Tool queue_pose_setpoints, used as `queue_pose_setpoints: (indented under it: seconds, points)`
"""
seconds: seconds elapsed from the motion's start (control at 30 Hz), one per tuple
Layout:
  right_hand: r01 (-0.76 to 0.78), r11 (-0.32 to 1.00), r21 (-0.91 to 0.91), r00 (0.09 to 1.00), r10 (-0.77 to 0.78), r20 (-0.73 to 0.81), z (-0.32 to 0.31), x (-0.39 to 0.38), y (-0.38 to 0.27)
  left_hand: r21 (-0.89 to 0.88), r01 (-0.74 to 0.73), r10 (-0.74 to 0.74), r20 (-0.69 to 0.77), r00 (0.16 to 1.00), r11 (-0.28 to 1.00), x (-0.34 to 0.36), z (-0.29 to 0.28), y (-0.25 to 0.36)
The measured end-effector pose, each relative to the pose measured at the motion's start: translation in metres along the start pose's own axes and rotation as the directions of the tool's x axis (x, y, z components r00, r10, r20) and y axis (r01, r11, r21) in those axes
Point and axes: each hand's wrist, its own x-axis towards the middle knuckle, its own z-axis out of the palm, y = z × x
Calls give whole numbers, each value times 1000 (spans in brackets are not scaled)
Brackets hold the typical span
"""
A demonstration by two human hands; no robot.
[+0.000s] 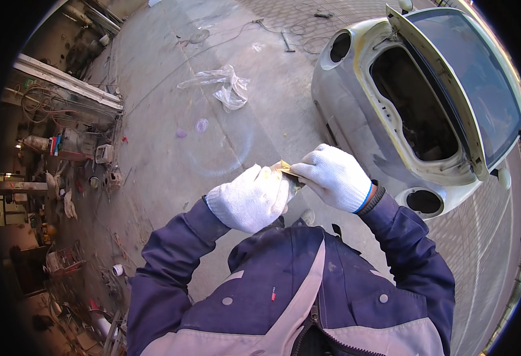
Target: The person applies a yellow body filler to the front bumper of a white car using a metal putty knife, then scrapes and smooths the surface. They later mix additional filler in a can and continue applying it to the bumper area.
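Note:
In front of my chest, my left hand in a white knit glove is closed around a small flat piece with yellowish material on it, perhaps a scraper, partly hidden by my fingers. My right hand, gloved the same way, pinches this piece from the right, thumb and fingers together. My fingertips nearly meet at the piece. Both forearms are in dark blue sleeves.
A silver car with open front panel, vacant headlight holes and yellowish edge patches stands at right. Crumpled clear plastic and cables lie on the concrete floor. Tools, hoses and cluttered equipment line the left.

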Motion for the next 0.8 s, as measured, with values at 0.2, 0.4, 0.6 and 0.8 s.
queue_pose_setpoints:
  seconds: [0.2, 0.4, 0.6, 0.8]
  points:
    - [-47, 984, 171, 999, 45, 20, 39, 14, 12, -68, -75, 75, -12, 997, 995, -11, -4, 1]
    - [-383, 847, 368, 813, 498, -300, 15, 23, 23, -136, 54, -55, -5, 998, 989, -35, -2, -8]
    - [-209, 970, 124, 922, 238, -305, 0, 6, -5, -62, 173, -181, -163, 970, 983, -46, 13, -14]
    - [-40, 190, 981, 492, 858, -146, 16, 20, 18, -843, 421, -914, -179, 365, 334, -34, 30, -1]
